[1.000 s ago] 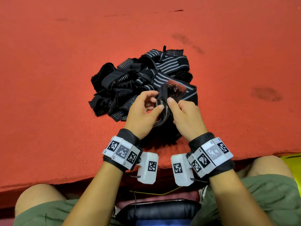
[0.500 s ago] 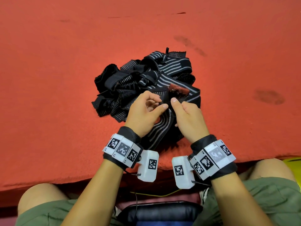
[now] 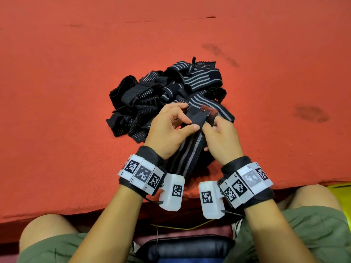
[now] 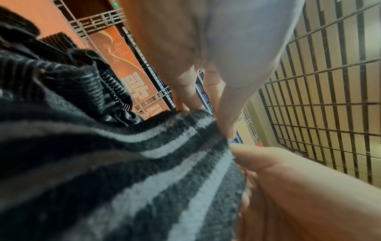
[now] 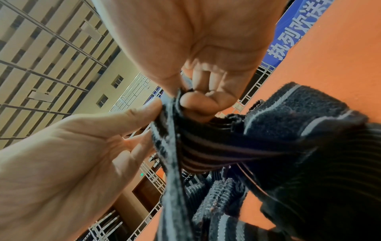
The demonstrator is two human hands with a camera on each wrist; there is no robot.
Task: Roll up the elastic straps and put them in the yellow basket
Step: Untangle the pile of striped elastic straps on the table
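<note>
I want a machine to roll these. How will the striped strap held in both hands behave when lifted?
Probably floppy: the strap sags from both hands toward the table edge. Likely grippy rather than slippery, given its fuzzy knit. It may drag the pile it runs into.

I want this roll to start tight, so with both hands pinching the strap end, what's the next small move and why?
Probably fold the pinched end over once toward the pile: left hand and right hand both pinch the striped strap at its end, and no roll has formed yet.

black wristbands (image 3: 150, 154) | white tag-marked blocks (image 3: 141, 172) | olive shorts (image 3: 313, 230)
</note>
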